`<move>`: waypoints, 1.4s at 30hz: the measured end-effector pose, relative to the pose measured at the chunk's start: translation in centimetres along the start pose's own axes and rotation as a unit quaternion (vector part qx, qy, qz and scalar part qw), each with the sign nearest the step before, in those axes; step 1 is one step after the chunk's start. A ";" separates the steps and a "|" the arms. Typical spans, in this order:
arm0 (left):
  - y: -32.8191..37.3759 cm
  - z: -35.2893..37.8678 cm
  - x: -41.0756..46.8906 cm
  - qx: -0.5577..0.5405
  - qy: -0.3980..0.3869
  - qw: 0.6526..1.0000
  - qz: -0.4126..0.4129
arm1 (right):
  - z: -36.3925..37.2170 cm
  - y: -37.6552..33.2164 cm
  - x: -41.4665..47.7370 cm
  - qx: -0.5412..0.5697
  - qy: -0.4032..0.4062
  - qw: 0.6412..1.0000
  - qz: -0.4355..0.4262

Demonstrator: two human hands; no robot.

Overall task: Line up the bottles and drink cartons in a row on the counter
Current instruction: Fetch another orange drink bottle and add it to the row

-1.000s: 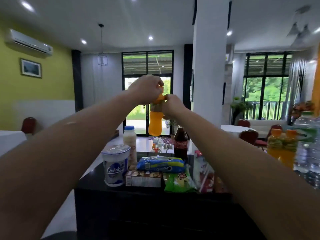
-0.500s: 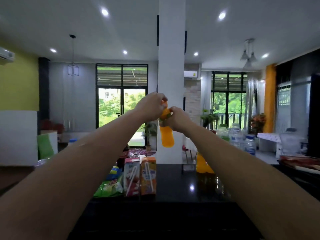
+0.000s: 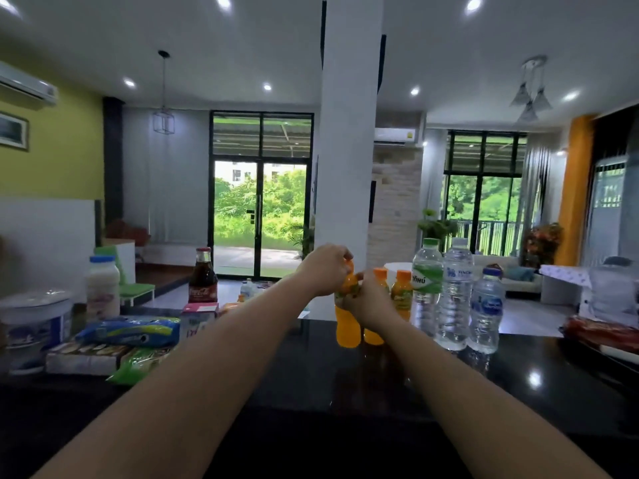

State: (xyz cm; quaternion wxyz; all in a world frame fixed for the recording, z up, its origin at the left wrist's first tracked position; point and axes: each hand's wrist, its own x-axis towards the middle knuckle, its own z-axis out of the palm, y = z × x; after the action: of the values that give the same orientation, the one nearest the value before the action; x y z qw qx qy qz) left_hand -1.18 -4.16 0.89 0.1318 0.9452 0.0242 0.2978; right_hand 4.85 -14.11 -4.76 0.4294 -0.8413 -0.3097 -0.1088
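Both hands grip one orange juice bottle [image 3: 346, 331] whose base rests on or just above the black counter [image 3: 345, 378]. My left hand [image 3: 325, 269] closes over its cap and my right hand [image 3: 368, 300] wraps its label. Right beside it stand two more orange juice bottles [image 3: 401, 293], then three clear water bottles [image 3: 454, 292] in a row. Further left are a cola bottle [image 3: 203, 276], a white milk bottle [image 3: 102, 286] and a pink drink carton [image 3: 197, 321], partly hidden by my left arm.
Snack packets [image 3: 129, 335], a biscuit box [image 3: 86, 357] and a white tub [image 3: 34, 326] crowd the counter's left end. A red packet [image 3: 603, 335] lies at the right end. A white pillar [image 3: 345, 133] rises behind the counter.
The orange juice bottle came down from chest height in the air to the counter, beside the other orange bottles. My view swung right and then tilted down.
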 end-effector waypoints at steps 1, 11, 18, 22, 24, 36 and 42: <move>0.0 0.8 0.5 0.005 -0.007 1.000 -0.001 | 0.4 1.0 0.3 0.022 0.004 1.000 0.007; -1.1 5.2 4.0 0.014 -0.036 0.999 -0.031 | 6.3 6.7 -0.5 0.144 0.143 0.977 0.059; -1.1 6.5 5.7 -0.009 -0.032 0.999 -0.035 | 6.8 7.4 0.7 0.085 0.159 0.981 0.072; -1.2 7.0 6.3 -0.016 -0.023 0.999 -0.030 | 7.2 7.9 1.1 0.058 0.177 0.980 0.068; -1.1 7.3 6.4 -0.022 -0.020 0.999 -0.026 | 7.3 8.1 1.3 0.030 0.180 0.981 0.071; -1.9 7.4 4.7 -0.071 -0.037 0.996 -0.034 | 7.4 8.2 1.1 -0.003 0.176 0.982 0.064; -3.9 4.2 2.8 0.063 -0.071 0.995 -0.029 | 6.9 6.4 -1.1 -0.122 0.182 0.976 0.006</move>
State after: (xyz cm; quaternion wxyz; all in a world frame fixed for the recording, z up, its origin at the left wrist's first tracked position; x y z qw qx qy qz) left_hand 3.64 -1.03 -1.90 0.0823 0.9692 0.0607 0.2242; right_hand 7.35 -11.95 -13.61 0.3737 -0.8553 -0.2051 -0.2946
